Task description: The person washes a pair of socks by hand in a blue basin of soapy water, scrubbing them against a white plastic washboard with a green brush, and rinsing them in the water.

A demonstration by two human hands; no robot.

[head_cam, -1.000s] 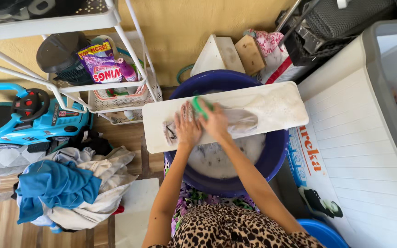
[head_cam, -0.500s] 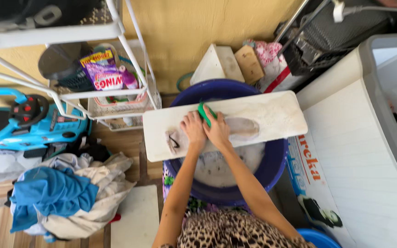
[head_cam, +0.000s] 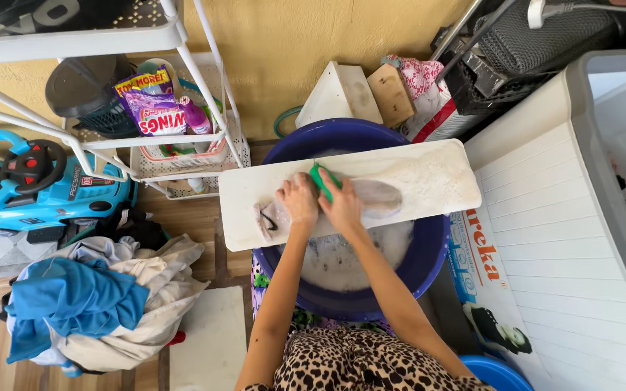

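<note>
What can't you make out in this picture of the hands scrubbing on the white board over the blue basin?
All in the head view:
- Green brush: mostly covered by the right hand, so its shape is unclear.
- Wet cloth: its middle lies under the left hand and the right hand.
- Blue basin: the white board and suds hide its contents.
- Small blue tub: cut off by the bottom edge.

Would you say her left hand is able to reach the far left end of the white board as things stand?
Probably yes: the left hand rests on the white board, and nothing lies between it and that end.
</note>
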